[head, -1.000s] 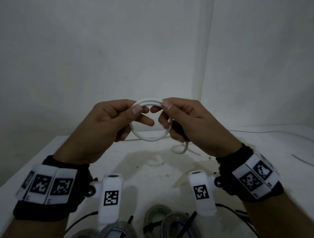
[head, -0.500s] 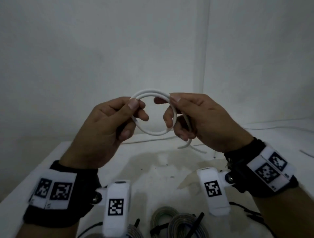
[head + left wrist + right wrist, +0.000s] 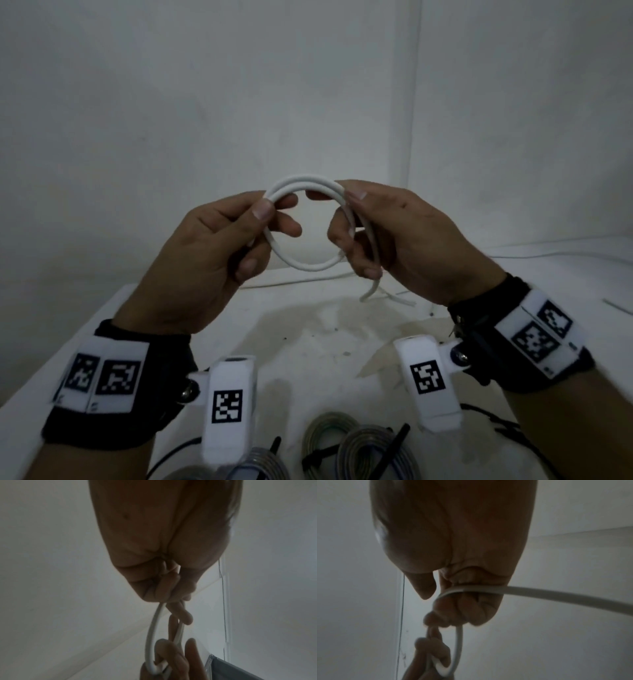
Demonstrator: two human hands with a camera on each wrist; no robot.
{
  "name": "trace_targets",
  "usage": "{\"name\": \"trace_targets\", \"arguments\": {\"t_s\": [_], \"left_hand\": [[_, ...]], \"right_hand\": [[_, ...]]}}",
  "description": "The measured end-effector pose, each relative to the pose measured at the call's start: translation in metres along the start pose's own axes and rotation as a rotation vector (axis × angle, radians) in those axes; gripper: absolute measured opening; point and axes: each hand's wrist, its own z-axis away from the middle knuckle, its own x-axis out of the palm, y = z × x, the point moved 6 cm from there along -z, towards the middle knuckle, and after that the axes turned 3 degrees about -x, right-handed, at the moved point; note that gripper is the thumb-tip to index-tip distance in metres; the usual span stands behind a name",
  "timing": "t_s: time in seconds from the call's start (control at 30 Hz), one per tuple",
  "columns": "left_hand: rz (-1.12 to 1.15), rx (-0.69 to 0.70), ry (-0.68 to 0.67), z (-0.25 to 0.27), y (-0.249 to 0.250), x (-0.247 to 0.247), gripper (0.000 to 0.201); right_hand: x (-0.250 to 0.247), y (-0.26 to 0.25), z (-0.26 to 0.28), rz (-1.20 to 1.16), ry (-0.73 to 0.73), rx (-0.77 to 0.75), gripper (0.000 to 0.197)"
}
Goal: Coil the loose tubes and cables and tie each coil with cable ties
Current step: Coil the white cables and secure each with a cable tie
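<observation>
Since a moment ago we have lifted both hands a little and drawn more of the white round cable (image 3: 310, 265) into the ring, so its loose tail now hangs shorter from our right hand (image 3: 394, 236).

We go from the largest down. Our white stained tabletop (image 3: 308, 329) lies below, with coils of grey cable already bound with black cable ties (image 3: 359, 448) at its near edge, set aside as done, and a thin white line (image 3: 548, 255) trailing along its far edge.

Our left hand (image 3: 205, 253) pinches the ring's left side between thumb and forefinger, the other fingers curled behind, to keep the two turns stacked together. Our right hand has its thumb on top and fingers curled through the ring, gripping the right side so the free end can feed round; the right wrist view shows that strand running off past the curled fingers.

We hold the ring in the air above the tabletop's middle. We judge that it is not yet tied.
</observation>
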Motion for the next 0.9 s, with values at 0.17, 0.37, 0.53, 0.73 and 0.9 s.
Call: {"name": "trace_targets", "arguments": {"t_s": [0.17,0.37,0.53,0.73,0.9], "left_hand": [[0.050,-0.006,-0.042,0.000,-0.005,0.008,0.033],[-0.091,0.001,-0.141,0.003,-0.004,0.009,0.028],[0.004,0.053,-0.081,0.002,0.002,0.010,0.024],[-0.145,0.082,-0.039,0.002,0.001,0.015,0.009],[-0.125,0.043,-0.140,0.006,0.003,0.015,0.009]], "right_hand": [[0.002,0.009,0.001,-0.054,-0.026,0.096,0.040],[-0.007,0.002,-0.002,-0.090,0.111,0.037,0.040],[0.006,0.009,-0.003,-0.271,-0.016,0.083,0.042],[0.011,0.005,0.000,-0.251,-0.047,0.110,0.037],[0.015,0.003,0.000,-0.283,-0.018,0.123,0.037]]}}
